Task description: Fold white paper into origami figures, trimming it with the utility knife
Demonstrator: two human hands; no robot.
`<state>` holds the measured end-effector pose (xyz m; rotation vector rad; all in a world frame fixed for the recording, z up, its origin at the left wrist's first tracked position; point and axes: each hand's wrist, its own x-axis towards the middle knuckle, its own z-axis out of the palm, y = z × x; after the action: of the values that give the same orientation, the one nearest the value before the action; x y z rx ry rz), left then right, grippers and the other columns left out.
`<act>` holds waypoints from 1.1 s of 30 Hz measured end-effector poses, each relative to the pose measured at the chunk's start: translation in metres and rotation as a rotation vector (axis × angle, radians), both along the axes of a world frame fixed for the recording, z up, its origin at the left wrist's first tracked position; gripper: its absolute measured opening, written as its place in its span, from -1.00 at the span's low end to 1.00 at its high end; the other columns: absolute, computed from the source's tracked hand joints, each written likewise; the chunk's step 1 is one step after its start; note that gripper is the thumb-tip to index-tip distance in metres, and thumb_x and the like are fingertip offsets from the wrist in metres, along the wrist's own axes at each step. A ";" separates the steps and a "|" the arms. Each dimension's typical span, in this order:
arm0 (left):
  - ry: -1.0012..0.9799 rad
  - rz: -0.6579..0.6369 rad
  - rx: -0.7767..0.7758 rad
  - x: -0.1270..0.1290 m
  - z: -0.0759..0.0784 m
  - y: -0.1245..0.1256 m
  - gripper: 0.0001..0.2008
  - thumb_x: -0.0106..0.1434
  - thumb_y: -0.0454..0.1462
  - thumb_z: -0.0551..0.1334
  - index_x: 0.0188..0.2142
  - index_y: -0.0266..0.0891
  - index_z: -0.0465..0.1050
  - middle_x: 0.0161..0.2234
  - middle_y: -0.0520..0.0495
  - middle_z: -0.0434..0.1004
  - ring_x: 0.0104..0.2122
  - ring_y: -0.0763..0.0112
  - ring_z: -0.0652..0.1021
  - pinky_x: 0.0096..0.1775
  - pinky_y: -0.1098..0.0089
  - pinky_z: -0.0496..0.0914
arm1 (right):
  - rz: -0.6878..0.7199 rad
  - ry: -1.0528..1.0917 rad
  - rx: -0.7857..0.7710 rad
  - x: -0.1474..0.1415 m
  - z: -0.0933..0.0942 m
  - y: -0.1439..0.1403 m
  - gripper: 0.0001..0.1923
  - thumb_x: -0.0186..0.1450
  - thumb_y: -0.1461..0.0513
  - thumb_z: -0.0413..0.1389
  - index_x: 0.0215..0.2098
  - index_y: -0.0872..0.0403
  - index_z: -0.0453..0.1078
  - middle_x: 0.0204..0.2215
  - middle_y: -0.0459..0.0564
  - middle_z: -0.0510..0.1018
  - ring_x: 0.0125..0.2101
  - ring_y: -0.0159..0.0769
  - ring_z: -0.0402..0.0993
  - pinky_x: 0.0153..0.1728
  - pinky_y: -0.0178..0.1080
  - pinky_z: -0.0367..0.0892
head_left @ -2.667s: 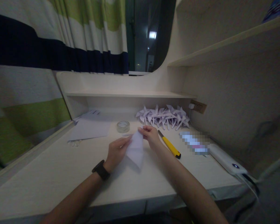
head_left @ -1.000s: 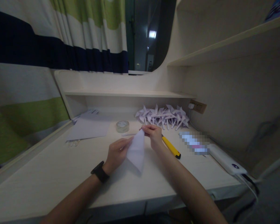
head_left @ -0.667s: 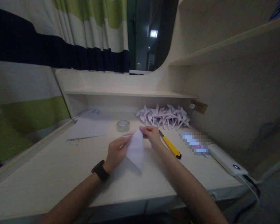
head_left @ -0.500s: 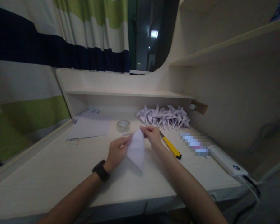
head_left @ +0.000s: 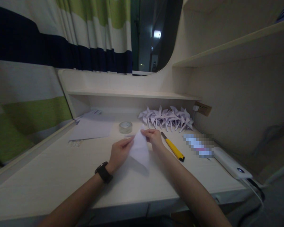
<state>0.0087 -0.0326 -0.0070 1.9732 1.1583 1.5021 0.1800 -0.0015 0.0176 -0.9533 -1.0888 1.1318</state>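
Observation:
A white sheet of paper point(head_left: 140, 149), bent into a pointed shape, is held up over the desk between my hands. My left hand point(head_left: 119, 153), with a black watch on its wrist, pinches the paper's left side. Near the top of the paper, my right hand point(head_left: 153, 137) grips the right edge with thumb and fingers. The lower part hangs loose and is slightly blurred. Just right of my right hand lies a yellow utility knife point(head_left: 173, 147) with its blade out. A roll of clear tape point(head_left: 125, 127) rests beyond my left hand.
Several white paper pinwheels point(head_left: 167, 118) lie in a row at the back right. White paper sheets point(head_left: 92, 127) are stacked at the back left, small pale bits point(head_left: 75, 143) beside them. A phone point(head_left: 197, 145) and a white power strip point(head_left: 232, 162) lie along the right side.
The paper's lower corner has swung slightly right, and my right hand's fingers have slid a little down its edge. Both hands keep hold of the sheet.

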 end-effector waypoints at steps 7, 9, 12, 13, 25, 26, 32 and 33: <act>0.026 -0.026 -0.061 0.000 0.001 -0.001 -0.75 0.23 -0.22 0.19 -0.14 -0.18 0.57 -0.15 -0.04 0.59 -0.15 0.25 0.58 -0.06 0.29 0.43 | -0.045 0.040 -0.010 0.003 -0.003 0.004 -0.73 -0.16 0.13 0.32 -0.60 0.17 0.47 -0.64 -0.05 0.51 -0.60 -0.35 0.40 -0.51 -0.26 0.35; 0.026 -0.029 -0.073 0.000 0.000 0.000 -0.75 0.23 -0.22 0.19 -0.14 -0.17 0.57 -0.15 -0.04 0.60 -0.16 0.24 0.58 -0.07 0.28 0.43 | -0.057 0.040 -0.004 0.003 -0.003 0.005 -0.74 -0.16 0.13 0.32 -0.61 0.16 0.46 -0.65 -0.06 0.49 -0.62 -0.37 0.38 -0.52 -0.27 0.34; 0.029 -0.050 -0.088 0.000 -0.001 0.000 -0.74 0.22 -0.22 0.19 -0.14 -0.18 0.56 -0.16 -0.05 0.60 -0.18 0.24 0.59 -0.07 0.27 0.43 | -0.046 0.030 -0.019 0.003 -0.003 0.005 -0.72 -0.15 0.11 0.32 -0.62 0.17 0.45 -0.66 -0.05 0.48 -0.63 -0.38 0.37 -0.53 -0.28 0.33; 0.031 -0.062 -0.094 0.000 -0.001 0.001 -0.74 0.22 -0.22 0.19 -0.14 -0.19 0.56 -0.17 -0.05 0.60 -0.18 0.23 0.59 -0.07 0.27 0.43 | -0.055 0.037 -0.029 0.003 -0.003 0.006 -0.72 -0.15 0.12 0.31 -0.63 0.17 0.44 -0.66 -0.04 0.48 -0.63 -0.37 0.37 -0.54 -0.28 0.33; 0.027 -0.144 -0.176 -0.002 -0.001 0.002 -0.72 0.22 -0.18 0.20 -0.14 -0.20 0.56 -0.16 -0.05 0.59 -0.19 0.18 0.59 -0.10 0.22 0.44 | -0.166 0.012 0.004 0.000 -0.011 0.009 -0.78 -0.12 0.15 0.24 -0.65 0.16 0.42 -0.71 -0.11 0.40 -0.64 -0.41 0.29 -0.58 -0.33 0.24; 0.022 -0.149 -0.184 -0.002 -0.001 0.002 -0.72 0.21 -0.18 0.20 -0.14 -0.20 0.56 -0.16 -0.05 0.58 -0.18 0.17 0.59 -0.10 0.22 0.44 | -0.173 0.010 0.005 0.001 -0.012 0.009 -0.78 -0.11 0.15 0.23 -0.65 0.17 0.42 -0.71 -0.11 0.39 -0.64 -0.41 0.29 -0.58 -0.33 0.23; -0.021 -0.151 -0.211 -0.002 0.001 0.001 -0.72 0.20 -0.18 0.20 -0.15 -0.21 0.56 -0.16 -0.06 0.58 -0.18 0.15 0.59 -0.12 0.20 0.45 | -0.191 -0.062 0.073 -0.001 -0.014 0.008 -0.61 0.02 -0.01 0.18 -0.71 0.12 0.33 -0.75 -0.14 0.30 -0.69 -0.45 0.20 -0.64 -0.36 0.16; -0.033 -0.132 -0.210 -0.003 0.001 0.002 -0.72 0.19 -0.19 0.21 -0.15 -0.22 0.56 -0.16 -0.07 0.58 -0.18 0.16 0.59 -0.12 0.21 0.45 | -0.163 -0.077 0.071 -0.003 -0.015 0.007 -0.58 0.03 -0.05 0.17 -0.70 0.12 0.32 -0.75 -0.14 0.31 -0.69 -0.44 0.21 -0.64 -0.35 0.17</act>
<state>0.0059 -0.0304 -0.0059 1.8389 1.1009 1.2872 0.1774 0.0056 0.0031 -1.0172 -1.0853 0.9240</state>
